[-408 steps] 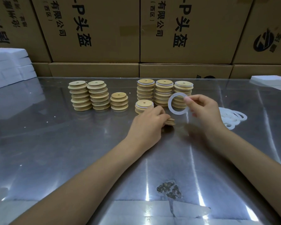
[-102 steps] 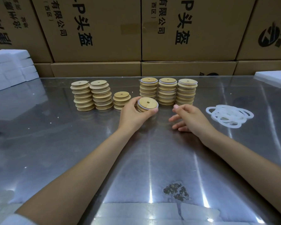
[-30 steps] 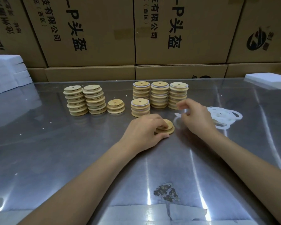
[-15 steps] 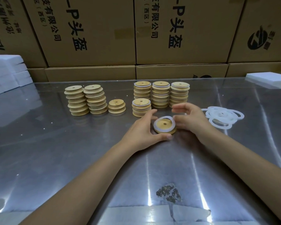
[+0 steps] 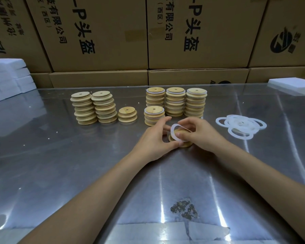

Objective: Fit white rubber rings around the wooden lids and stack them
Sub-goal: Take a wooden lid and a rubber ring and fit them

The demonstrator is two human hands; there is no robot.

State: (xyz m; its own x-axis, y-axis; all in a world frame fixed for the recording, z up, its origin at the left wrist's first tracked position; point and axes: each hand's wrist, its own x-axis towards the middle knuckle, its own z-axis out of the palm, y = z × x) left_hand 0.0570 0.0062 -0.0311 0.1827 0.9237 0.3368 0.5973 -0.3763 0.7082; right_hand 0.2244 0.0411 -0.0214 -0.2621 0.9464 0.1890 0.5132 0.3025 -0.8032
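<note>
Both hands are working mid-table: the left hand (image 5: 152, 138) is steadying a wooden lid (image 5: 183, 144) while the right hand (image 5: 198, 132) is pinching a white rubber ring (image 5: 174, 132) half-raised over it. Ringed stacks (image 5: 175, 101) are standing behind, bare stacks (image 5: 93, 107) leftward, loose rings (image 5: 240, 125) rightward. Cartons (image 5: 102, 32) printed "头盔" are lining the reflective metal table's (image 5: 77, 173) far edge.

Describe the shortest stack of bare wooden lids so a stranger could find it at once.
On the shiny metal table, find the two tall bare stacks at the left. Just right of them sits the short bare stack; unlike the ringed stack beside it, it shows no white bands.
</note>
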